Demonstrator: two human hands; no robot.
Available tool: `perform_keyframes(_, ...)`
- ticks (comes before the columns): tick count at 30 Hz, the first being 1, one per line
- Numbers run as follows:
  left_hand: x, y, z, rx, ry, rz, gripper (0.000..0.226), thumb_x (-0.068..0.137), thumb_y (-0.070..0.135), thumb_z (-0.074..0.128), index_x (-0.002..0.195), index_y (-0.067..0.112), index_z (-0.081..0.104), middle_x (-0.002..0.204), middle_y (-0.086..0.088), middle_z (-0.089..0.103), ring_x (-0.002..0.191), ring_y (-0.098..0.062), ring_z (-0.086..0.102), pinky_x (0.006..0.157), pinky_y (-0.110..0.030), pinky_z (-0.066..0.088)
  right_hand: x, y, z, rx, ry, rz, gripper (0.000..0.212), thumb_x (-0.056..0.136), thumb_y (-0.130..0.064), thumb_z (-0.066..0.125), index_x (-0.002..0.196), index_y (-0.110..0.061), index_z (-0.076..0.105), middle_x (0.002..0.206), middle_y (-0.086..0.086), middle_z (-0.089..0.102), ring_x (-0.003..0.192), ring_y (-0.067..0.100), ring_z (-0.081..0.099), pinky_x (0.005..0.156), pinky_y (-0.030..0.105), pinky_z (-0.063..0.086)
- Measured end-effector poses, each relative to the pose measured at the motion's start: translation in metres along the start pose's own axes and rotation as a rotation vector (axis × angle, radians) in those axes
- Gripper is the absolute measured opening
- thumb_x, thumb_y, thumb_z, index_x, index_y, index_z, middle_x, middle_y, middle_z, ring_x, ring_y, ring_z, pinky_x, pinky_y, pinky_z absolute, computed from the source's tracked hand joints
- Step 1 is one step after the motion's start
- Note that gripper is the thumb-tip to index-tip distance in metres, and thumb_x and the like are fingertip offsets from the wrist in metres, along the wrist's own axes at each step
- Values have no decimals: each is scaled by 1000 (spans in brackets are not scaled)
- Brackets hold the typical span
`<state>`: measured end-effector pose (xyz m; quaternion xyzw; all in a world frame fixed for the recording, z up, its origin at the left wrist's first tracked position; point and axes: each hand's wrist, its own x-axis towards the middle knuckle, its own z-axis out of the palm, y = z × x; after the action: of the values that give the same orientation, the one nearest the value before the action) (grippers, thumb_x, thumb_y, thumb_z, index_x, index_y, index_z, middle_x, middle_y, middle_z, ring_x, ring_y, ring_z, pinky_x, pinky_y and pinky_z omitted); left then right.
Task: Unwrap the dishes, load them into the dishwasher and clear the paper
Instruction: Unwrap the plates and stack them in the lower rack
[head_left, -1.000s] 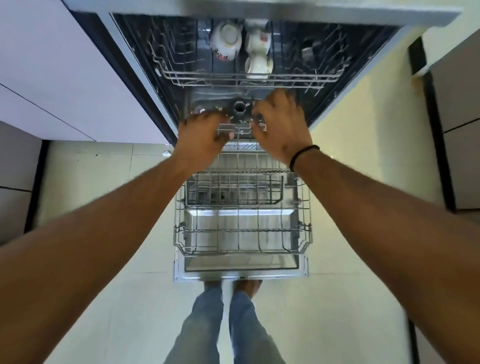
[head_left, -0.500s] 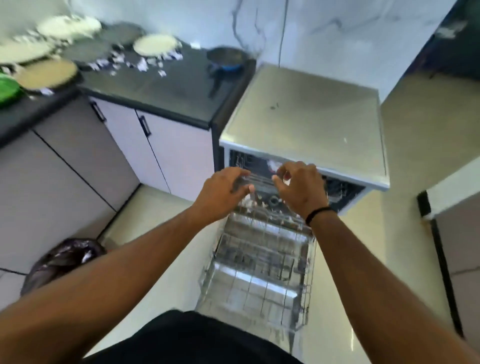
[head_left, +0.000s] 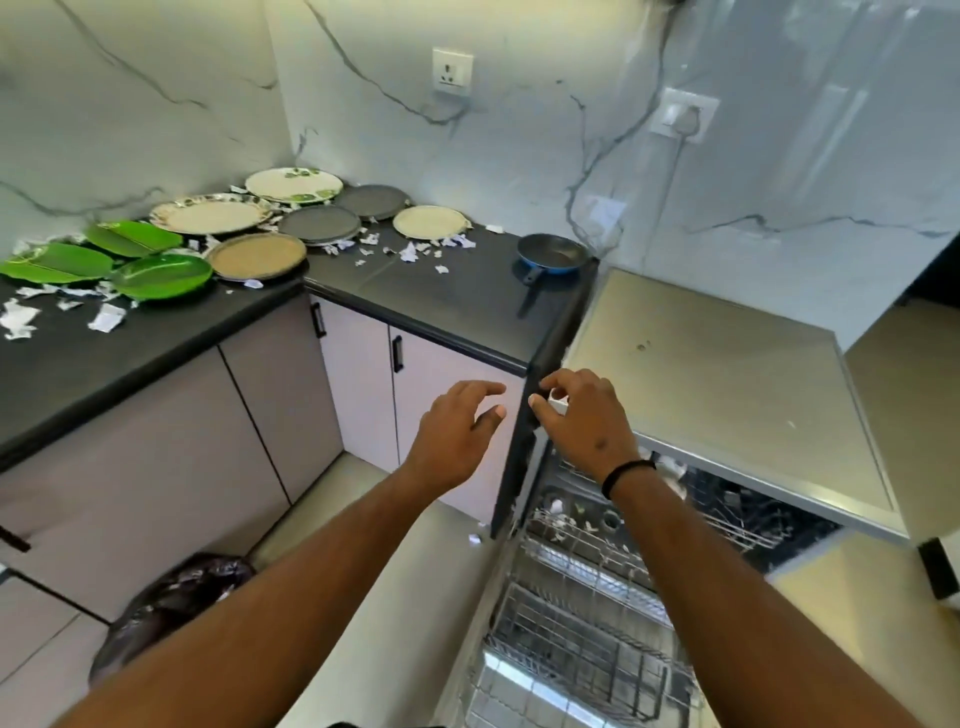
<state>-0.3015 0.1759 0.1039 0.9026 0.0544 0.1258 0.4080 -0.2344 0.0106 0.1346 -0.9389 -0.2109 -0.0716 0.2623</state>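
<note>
The dishwasher (head_left: 727, 374) stands open at the right, its lower wire rack (head_left: 576, 639) pulled out over the door. My left hand (head_left: 457, 431) and right hand (head_left: 582, 415) hover side by side in the air near the dishwasher's front left corner, fingers loosely spread, holding nothing. Unwrapped plates lie on the black counter (head_left: 441, 296): green ones (head_left: 161, 275), a tan one (head_left: 257, 255), grey ones (head_left: 319, 224), patterned ones (head_left: 293, 184) and a cream one (head_left: 428, 222). Torn paper scraps (head_left: 410, 253) lie scattered among them.
A blue frying pan (head_left: 550, 254) sits at the counter's right end beside the dishwasher. A dark bin bag (head_left: 171, 608) lies on the floor at the lower left, below the cabinets (head_left: 156, 467). One paper scrap (head_left: 474, 539) lies on the floor.
My hands have come up and away from the lower rack to the dishwasher's top corner. My view has lifted and swung left, bringing the counter with plates and paper into sight.
</note>
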Motion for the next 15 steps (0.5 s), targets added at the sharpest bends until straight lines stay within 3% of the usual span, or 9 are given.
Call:
perform_keyframes(6,12,-72,-73,-48,51,-88,36,104,35,50,138,24,55,145,3,54,132,-16,49,111,-37,40,37,-81,73,45,-50,-44,32,96,-40,64,117,-17,67,116,6,64,104,20,59,95,40,54)
perform_keyframes(15,11,-161,-137,-40,72,-173,34,104,30,53,137,21,57,142,1,56,130,-15,51,105,-26,38,69,-159,166,36,-176,-98,34,96,-43,61,120,-19,66,121,5,64,106,19,59,94,38,54)
